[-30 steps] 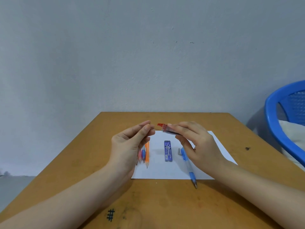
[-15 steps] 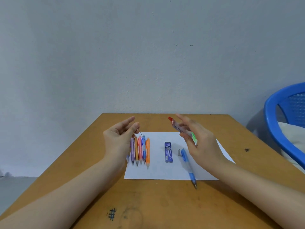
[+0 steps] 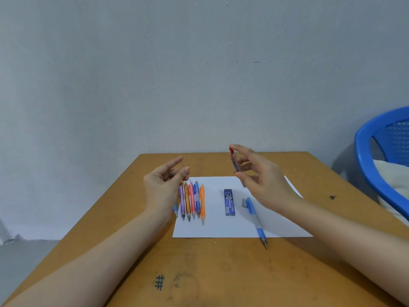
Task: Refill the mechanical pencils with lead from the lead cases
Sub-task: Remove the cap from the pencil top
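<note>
My left hand (image 3: 164,185) pinches a thin grey lead (image 3: 186,173) between thumb and forefinger, above a row of several mechanical pencils (image 3: 193,201) lying side by side on a white paper sheet (image 3: 221,227). My right hand (image 3: 260,177) holds a clear lead case with a red cap (image 3: 234,161) nearly upright, cap at the top. A blue lead case (image 3: 229,202) lies flat in the middle of the paper. A blue mechanical pencil (image 3: 256,220) lies to its right with its tip over the paper's front edge, a small grey cap (image 3: 243,202) beside its back end.
The wooden table (image 3: 221,273) has a black hash mark (image 3: 159,282) near its front edge. A blue plastic chair (image 3: 376,151) with a white cloth on it stands to the right. A pale wall rises just behind the table.
My hands moved apart: the left one drew the lead out to the left, uncovering the pencil row. My right hand lifted the red-capped case and turned it nearly upright.
</note>
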The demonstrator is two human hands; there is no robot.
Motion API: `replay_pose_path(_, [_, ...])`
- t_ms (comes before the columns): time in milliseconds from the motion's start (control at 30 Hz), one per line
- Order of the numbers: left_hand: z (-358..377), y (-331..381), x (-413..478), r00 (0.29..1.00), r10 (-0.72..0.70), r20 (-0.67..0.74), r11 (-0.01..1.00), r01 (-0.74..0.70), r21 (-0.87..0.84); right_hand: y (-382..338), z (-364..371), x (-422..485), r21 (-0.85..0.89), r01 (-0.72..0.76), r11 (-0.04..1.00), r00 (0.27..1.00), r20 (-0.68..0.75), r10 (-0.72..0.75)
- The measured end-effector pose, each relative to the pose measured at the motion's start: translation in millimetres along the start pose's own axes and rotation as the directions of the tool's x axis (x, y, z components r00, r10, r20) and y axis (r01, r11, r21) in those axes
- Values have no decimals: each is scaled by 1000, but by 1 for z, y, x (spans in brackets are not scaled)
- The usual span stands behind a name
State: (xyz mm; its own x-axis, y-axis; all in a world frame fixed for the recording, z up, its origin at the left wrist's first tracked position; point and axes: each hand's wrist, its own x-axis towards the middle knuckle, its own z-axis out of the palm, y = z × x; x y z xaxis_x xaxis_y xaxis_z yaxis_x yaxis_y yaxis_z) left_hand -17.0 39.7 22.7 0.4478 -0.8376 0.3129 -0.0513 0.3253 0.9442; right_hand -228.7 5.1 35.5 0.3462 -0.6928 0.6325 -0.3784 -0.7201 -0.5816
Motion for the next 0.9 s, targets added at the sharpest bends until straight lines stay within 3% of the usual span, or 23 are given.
replay_pose_path(400, [-4,-8,7,998,62,18,997,-63,44,-7,7,14,279,-167,946,982,-43,186])
replay_pose_path(700, [-5,-10,7,997,56,54,996,-60,72,-18,21,31,538,-324,778,920,-13,392])
replay_pose_path(900, [-5,-9,8,997,60,51,994,-65,88,-9,30,41,479,-471,741,874,139,465])
